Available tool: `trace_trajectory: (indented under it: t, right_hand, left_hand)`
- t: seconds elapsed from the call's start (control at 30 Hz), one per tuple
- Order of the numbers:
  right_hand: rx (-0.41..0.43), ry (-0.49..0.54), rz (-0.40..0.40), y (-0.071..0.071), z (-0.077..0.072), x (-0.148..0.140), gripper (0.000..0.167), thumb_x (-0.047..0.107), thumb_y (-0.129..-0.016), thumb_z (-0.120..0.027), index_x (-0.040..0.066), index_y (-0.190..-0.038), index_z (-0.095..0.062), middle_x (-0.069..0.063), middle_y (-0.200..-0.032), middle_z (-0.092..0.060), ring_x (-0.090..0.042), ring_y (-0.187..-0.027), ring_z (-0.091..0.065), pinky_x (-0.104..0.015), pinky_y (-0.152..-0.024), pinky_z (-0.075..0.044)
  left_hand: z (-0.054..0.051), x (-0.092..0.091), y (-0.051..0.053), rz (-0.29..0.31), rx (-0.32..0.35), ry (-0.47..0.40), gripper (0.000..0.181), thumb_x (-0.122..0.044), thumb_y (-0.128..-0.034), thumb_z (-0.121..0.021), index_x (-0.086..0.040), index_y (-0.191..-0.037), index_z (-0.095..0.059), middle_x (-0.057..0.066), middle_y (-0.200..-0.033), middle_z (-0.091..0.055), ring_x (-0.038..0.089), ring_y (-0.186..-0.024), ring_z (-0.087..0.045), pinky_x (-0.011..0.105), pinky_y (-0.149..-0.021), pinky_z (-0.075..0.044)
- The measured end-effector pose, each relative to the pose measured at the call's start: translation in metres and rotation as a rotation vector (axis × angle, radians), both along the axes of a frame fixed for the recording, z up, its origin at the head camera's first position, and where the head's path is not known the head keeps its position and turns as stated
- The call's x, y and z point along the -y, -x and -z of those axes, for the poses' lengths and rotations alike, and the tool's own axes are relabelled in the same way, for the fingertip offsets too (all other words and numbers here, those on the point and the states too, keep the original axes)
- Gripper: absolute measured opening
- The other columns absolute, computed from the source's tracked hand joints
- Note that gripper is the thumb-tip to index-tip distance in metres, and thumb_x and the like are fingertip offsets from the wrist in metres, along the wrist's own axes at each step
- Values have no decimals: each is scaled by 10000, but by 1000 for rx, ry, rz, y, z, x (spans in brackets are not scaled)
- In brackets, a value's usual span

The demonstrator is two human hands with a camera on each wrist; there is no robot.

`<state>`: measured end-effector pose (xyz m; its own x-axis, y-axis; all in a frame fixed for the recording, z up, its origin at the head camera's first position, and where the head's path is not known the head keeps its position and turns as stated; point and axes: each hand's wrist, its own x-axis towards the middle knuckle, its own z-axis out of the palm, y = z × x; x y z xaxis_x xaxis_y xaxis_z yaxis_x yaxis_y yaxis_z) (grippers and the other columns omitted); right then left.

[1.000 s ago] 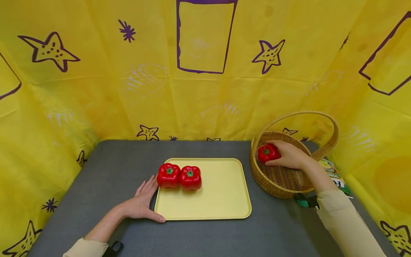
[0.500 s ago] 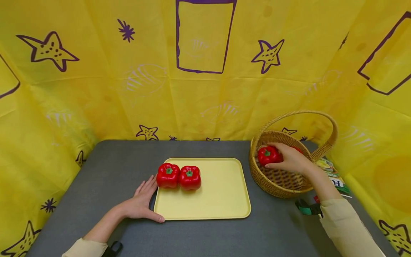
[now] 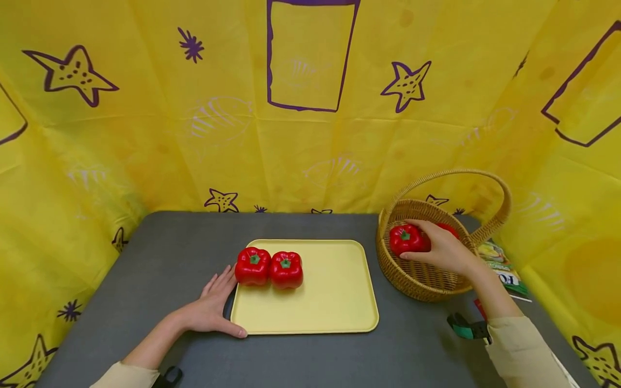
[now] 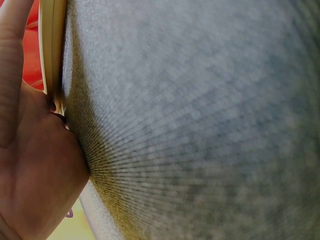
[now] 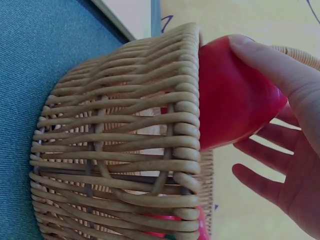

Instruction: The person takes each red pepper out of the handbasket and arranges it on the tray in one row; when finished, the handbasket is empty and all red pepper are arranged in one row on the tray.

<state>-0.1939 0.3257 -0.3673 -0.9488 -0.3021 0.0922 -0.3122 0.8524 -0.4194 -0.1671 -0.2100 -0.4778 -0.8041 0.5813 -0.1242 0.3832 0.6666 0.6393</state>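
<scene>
Two red peppers (image 3: 253, 266) (image 3: 287, 270) stand side by side on the left part of a yellow tray (image 3: 335, 302). My left hand (image 3: 208, 310) lies with fingers spread along the tray's left edge, its thumb at the near corner. At the right, my right hand (image 3: 443, 248) grips a red pepper (image 3: 404, 240) at the wicker basket (image 3: 412, 285). In the right wrist view this pepper (image 5: 230, 95) is at the basket's rim, with thumb and fingers around it. Another red pepper (image 3: 447, 230) shows partly behind the hand, inside the basket.
The basket's handle (image 3: 502, 205) arches up over it. Colourful printed packaging (image 3: 504, 272) lies right of the basket, partly behind the right arm. A yellow patterned cloth (image 3: 301, 161) hangs behind the grey table (image 3: 194, 242) and at its sides.
My right hand, with the pepper, has shifted slightly right and toward the near side, and another pepper in the basket has come into view behind it. The left hand has stayed at the tray.
</scene>
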Motion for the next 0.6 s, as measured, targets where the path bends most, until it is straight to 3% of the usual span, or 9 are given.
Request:
trace_trajectory:
  t: [0.6]
  right_hand:
    - [-25,80,3,-10,-5,11,827,489,-799,-774,100,-1441,-428,-176,-1330,-529,-386,-1093,-579,-539,-814,-532]
  left_hand:
    - [-1,1,-3,-1,4,-2,1279,-569,-666,-820,43,-1533,-107,251,-1589,-77,438,-1444,75,635,-1082,59]
